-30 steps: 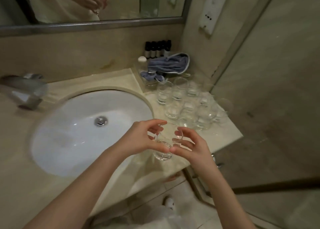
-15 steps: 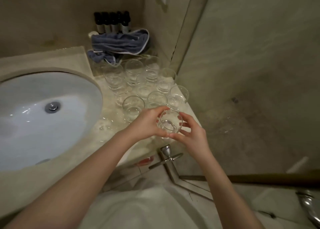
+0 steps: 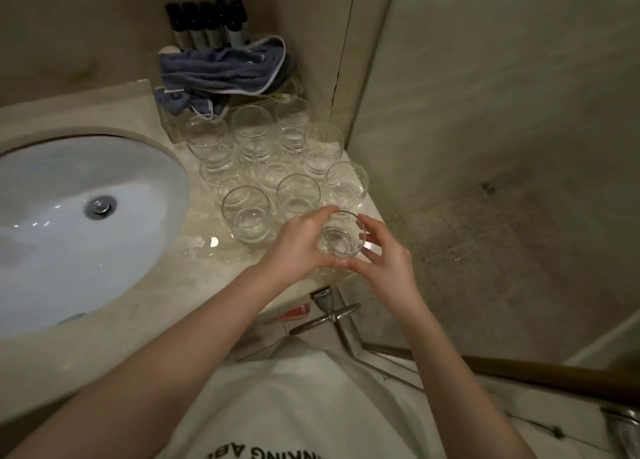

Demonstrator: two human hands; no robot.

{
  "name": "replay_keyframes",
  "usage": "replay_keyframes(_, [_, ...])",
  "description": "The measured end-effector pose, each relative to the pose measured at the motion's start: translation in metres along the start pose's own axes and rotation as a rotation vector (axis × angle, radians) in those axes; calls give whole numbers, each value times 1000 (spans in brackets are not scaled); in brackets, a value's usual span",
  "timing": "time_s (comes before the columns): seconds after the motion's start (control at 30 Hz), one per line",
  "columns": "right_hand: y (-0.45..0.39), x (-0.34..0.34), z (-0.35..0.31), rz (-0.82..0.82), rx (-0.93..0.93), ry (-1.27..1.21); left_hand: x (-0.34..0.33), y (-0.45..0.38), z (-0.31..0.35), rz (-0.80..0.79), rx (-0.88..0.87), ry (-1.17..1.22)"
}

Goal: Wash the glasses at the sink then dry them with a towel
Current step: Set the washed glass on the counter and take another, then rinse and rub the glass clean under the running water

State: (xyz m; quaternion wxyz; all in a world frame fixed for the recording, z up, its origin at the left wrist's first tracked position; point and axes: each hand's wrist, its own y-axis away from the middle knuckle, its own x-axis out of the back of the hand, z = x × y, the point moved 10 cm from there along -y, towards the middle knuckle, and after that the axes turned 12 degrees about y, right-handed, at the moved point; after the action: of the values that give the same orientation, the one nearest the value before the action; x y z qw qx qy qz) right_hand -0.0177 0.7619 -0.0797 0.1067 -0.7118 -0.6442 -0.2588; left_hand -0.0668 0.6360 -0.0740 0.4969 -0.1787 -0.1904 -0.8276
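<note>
Holding the small clear round drinking glass (image 3: 341, 242) between both hands, you have it upright over the front right corner of the wet beige stone table (image 3: 194, 268), just in front of the cluster of matching clear glasses (image 3: 277, 167). Your left hand (image 3: 298, 247) wraps its fingers around the glass's left side and your right hand (image 3: 388, 264) curls its fingers round the right side, so both grip it. Whether its base touches the table is hidden by your hands. The corner is the risk: set it too near the edge and it could tip off toward the floor. Wet glass may slip, and a nudge could knock the neighbouring glasses. The crumpled blue-grey towel (image 3: 221, 70) lies behind them, beside the white oval sink (image 3: 69, 236).
</note>
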Motion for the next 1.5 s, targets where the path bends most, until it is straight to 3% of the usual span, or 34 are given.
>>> replay_keyframes(0.23, [-6, 1, 0, -70, 4, 69, -6, 5, -11, 71, 25, 127])
replay_keyframes(0.47, [-11, -1, -25, -147, 110, 532, 1, 18, -6, 106, 19, 101])
replay_keyframes(0.6, [-4, -2, -60, -100, 249, 780, 24, 30, -2, 11, 31, -3])
replay_keyframes(0.7, [0, -26, -102, -164, 385, 917, 55, 41, -3, -120, 52, -193])
replay_keyframes(0.8, [-3, -70, -148, -283, 488, 1044, 108, 59, -22, -144, 149, -325])
replay_keyframes(1.03, [3, -221, -254, -537, 695, 1203, 275, 152, -98, 98, 439, -346])
replay_keyframes(1.3, [66, -431, -363, -752, 923, 1210, 434, 319, -200, 318, 664, -281])
replay_keyframes(1.5, [131, -563, -422, -937, 985, 1102, 518, 441, -262, 475, 783, -227])
